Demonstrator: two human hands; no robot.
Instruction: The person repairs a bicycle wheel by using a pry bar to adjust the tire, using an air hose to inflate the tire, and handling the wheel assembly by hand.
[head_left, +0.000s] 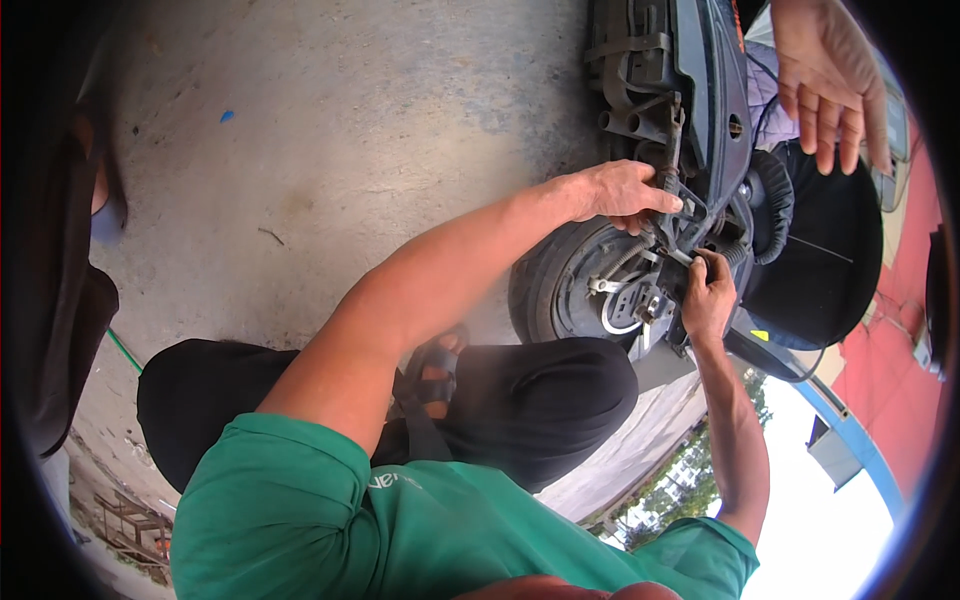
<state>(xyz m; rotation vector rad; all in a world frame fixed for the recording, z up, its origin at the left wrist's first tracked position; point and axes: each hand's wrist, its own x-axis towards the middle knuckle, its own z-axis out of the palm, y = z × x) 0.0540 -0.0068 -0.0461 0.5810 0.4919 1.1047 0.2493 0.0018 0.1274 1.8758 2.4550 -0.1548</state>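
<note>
A dark scooter (pixel 705 90) leans across the upper right, its rear wheel (pixel 540 285) with an exposed brake hub (pixel 630 300) facing me. My left hand (pixel 625 195) is closed at the metal linkage above the wheel, index finger and thumb against a dark rod with a spring (pixel 670 175). Its other fingers curl under, so what they grip is hidden. My right hand (pixel 708 295) is closed just below it, fingertips pinching the end of a short light metal piece (pixel 680 256) beside the frame. The two hands are apart.
Another person's open hand (pixel 830 95) hangs at the upper right, over the scooter's black seat (pixel 820 250). At the left edge a person in dark clothing (pixel 60 310) stands near. Concrete floor (pixel 330 120) spreads on the left; my bent knee (pixel 590 390) is close to the wheel.
</note>
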